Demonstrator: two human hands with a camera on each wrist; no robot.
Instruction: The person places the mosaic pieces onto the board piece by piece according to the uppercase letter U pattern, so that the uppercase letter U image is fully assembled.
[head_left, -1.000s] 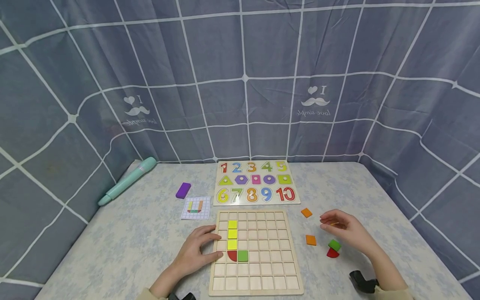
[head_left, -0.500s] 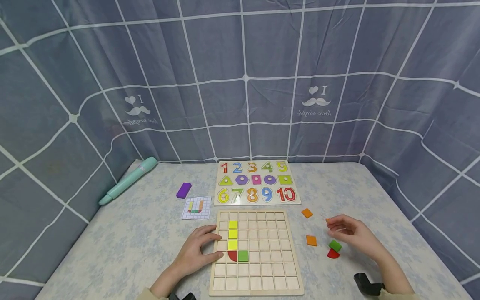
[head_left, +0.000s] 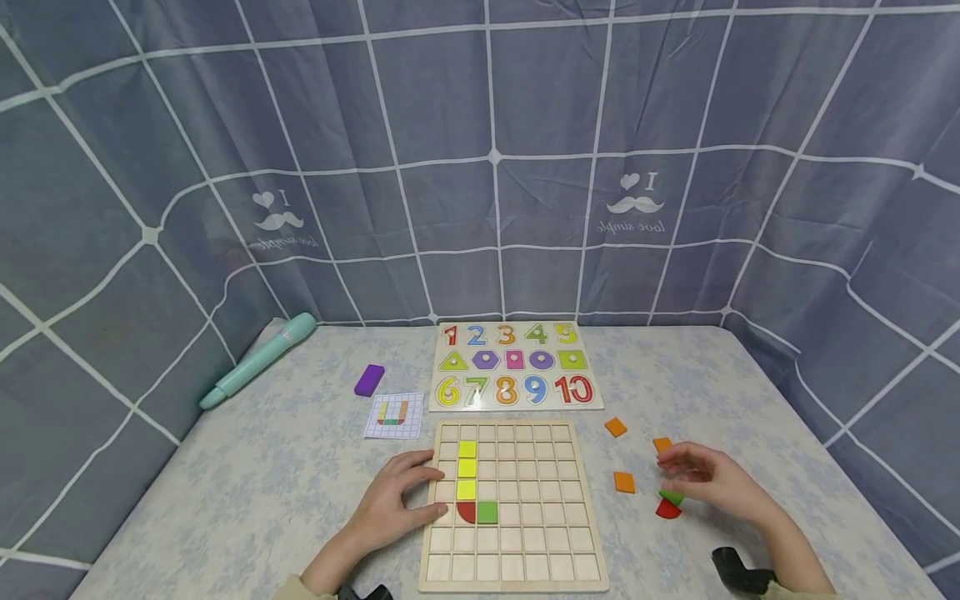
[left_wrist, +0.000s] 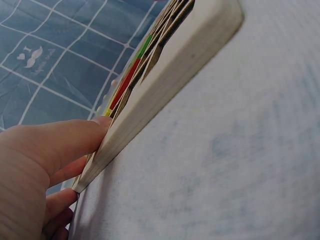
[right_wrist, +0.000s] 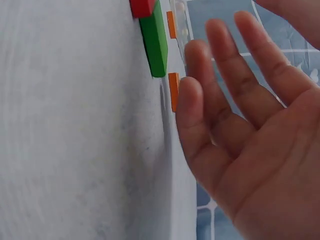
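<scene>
My left hand [head_left: 392, 504] rests against the left edge of the wooden grid board [head_left: 536, 537]. In the left wrist view its thumb [left_wrist: 75, 140] touches the rim. Several yellow squares [head_left: 467, 468] stand in a column on the board, above a red quarter-round piece [head_left: 466, 512] and a green square [head_left: 487, 512]. My right hand [head_left: 716, 483] hovers over the loose pieces, its fingers relaxed and holding nothing. Beneath it lie a green block [right_wrist: 156, 42], partly hidden in the head view, and a red piece [head_left: 667, 509]. An orange square [head_left: 662, 445] lies by its fingertips.
Two more orange squares, a far one [head_left: 616, 427] and a near one [head_left: 624, 482], lie right of the board. Behind stands a number puzzle [head_left: 516, 367]. A pattern card [head_left: 393, 416], a purple block [head_left: 369, 380] and a teal cylindrical object [head_left: 258, 360] lie to the left.
My right hand has moved right and slightly toward me, away from the orange square, which now shows on the table, and over the green block. The left hand stays at the board.
</scene>
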